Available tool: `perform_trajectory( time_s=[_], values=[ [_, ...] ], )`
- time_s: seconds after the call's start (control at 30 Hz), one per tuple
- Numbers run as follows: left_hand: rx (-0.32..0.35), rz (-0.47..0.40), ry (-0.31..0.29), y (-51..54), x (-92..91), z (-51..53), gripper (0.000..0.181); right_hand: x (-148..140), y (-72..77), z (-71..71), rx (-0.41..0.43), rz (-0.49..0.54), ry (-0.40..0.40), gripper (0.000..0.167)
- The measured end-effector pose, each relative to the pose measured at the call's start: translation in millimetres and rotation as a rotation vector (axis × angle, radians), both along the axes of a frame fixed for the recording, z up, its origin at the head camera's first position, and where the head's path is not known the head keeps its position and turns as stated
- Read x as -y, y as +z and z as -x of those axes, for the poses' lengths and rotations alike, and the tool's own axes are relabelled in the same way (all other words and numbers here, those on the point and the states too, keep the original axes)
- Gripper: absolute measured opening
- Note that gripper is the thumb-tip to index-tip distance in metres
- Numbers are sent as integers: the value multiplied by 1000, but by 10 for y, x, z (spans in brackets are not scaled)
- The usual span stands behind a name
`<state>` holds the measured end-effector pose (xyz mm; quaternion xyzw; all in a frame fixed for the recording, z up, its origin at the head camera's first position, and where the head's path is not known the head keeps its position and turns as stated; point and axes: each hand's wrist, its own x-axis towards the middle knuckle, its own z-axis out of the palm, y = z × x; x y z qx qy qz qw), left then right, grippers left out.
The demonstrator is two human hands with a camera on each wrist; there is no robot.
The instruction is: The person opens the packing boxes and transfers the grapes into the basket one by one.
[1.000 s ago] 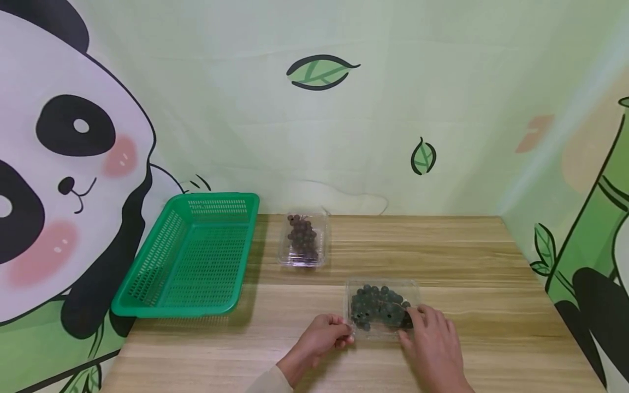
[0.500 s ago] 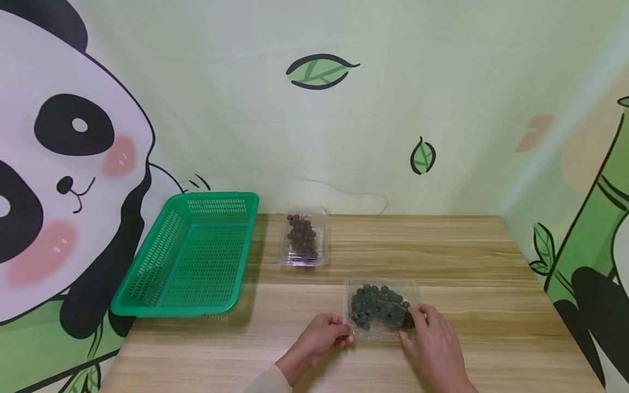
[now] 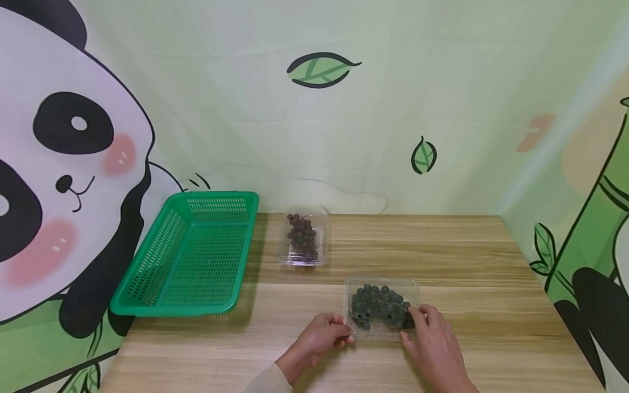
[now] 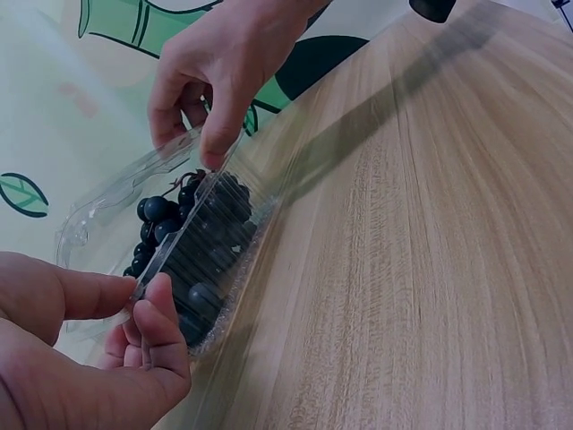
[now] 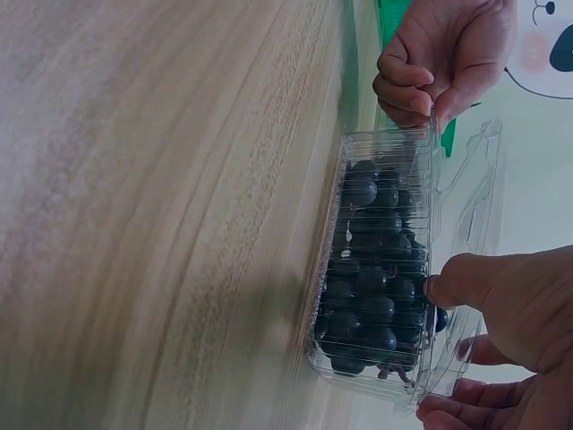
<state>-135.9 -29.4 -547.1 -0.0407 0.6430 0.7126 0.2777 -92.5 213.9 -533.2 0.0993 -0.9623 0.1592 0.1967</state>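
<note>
A clear plastic clamshell box [image 3: 383, 334] of dark grapes [image 3: 375, 303] rests on the table near its front. At the box's front left corner my left hand [image 3: 321, 335] pinches the plastic rim between thumb and forefinger. On the other end, my right hand [image 3: 437, 344] has its thumb at the front rim and its fingers curled over the right side. In the right wrist view the clear lid [image 5: 488, 184] stands at an angle above the ribbed base wall [image 5: 385, 143]. Grapes [image 4: 159, 210] show between rim and lid in the left wrist view.
Farther back stands a second clear box [image 3: 321, 240] with reddish-purple grapes [image 3: 301, 234]. A green perforated basket [image 3: 206, 262] lies to the left on the wooden table [image 3: 452, 251]. Behind the table hangs a panda-print backdrop [image 3: 368, 120].
Almost nothing differs. Both hands keep their places on the box, the grapes have not moved, and the head view shifts very slightly.
</note>
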Motion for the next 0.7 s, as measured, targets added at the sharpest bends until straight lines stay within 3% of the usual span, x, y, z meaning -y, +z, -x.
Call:
perform_trajectory(
  time_s=[0.27,0.7],
  values=[
    [-25,14,0,-6,-11,-2,12,-1,-32,1,-30,-1,11,51],
    [-12,40,1,8,-26,14,13,14,-52,-11,-34,46,22,46]
  ],
)
